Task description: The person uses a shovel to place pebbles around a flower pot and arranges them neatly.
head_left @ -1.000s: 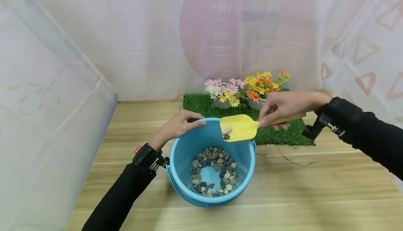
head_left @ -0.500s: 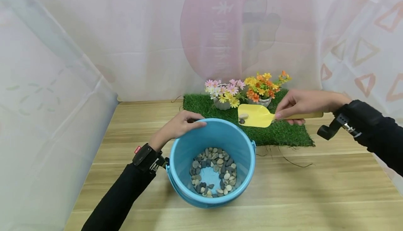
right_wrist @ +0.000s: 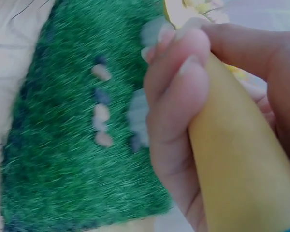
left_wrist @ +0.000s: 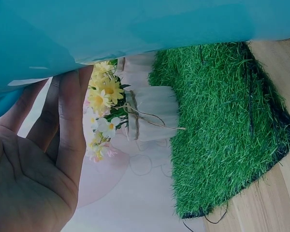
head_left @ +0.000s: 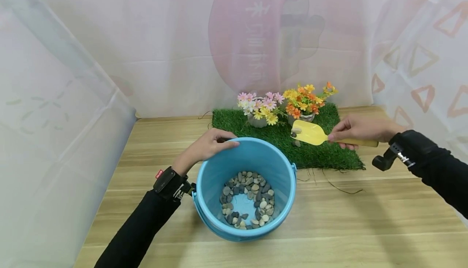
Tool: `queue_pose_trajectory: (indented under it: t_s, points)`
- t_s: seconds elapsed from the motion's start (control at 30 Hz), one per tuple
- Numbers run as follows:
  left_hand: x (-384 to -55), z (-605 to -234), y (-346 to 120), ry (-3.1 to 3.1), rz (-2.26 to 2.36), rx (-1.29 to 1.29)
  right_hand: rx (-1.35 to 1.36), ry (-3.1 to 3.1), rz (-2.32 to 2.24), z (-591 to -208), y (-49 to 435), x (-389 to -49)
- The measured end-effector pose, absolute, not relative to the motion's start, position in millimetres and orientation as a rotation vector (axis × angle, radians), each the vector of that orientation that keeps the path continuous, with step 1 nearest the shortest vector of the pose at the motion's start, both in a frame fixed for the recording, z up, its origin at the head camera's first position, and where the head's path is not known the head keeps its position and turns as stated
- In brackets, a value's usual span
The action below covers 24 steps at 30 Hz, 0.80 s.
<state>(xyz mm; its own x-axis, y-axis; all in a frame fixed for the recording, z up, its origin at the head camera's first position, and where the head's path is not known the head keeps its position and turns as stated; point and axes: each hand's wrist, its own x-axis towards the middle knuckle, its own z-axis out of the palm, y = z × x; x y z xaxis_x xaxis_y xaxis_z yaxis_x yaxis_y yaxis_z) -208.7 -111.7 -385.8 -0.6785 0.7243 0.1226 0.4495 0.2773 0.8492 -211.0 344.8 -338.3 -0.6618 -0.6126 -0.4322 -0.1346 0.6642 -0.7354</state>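
Note:
My left hand [head_left: 208, 145] grips the far-left rim of a blue bucket [head_left: 289, 201]. Several grey, black and cream pebbles [head_left: 264, 205] lie around the bucket's floor, with bare blue in the middle. My right hand [head_left: 356, 130] holds the wooden handle [right_wrist: 237, 145] of a small yellow shovel [head_left: 310, 132] above a mat of artificial grass [head_left: 329, 154]. A light pebble [head_left: 296, 130] and a dark one sit at the shovel's front edge. Under it, several pebbles [right_wrist: 101, 113] lie in a row on the mat, mostly hidden by the blade in the head view.
At the back of the mat stand two pots of flowers, one with pink, white and yellow blooms [head_left: 260, 106], the other orange and yellow [head_left: 307, 99]. Loose dark threads [head_left: 343, 189] trail from the mat onto the wooden table [head_left: 365, 227]. Printed cloth [head_left: 175, 48] hangs behind.
My right hand has carried the shovel with its pebbles right, from over the bucket's rim to above the grass mat, its blade now tilted. My left hand and the bucket have stayed still.

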Motion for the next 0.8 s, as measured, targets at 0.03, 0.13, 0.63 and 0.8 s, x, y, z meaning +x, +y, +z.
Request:
queue_pose_trajectory:
  t_s: [0.03,0.13,0.63,0.8]
  points:
    - [-208.5,-385.6,-111.7,2.263,1.357,1.075,-0.562,2.197,-0.896,-343.9,346.7,-210.3]
    - [-208.5,-385.8,-111.5,2.254,1.365,1.072,-0.537,2.225,-0.895,-359.8,348.8,-207.5]
    - [-208.6,-386.5,-110.5,2.242,1.356,1.072,-0.457,2.250,-1.008,-415.9,336.2,-184.3]
    - [-208.5,-386.5,-111.1,2.234,1.375,1.064,-0.426,2.242,-1.039,-420.8,327.4,-176.6]
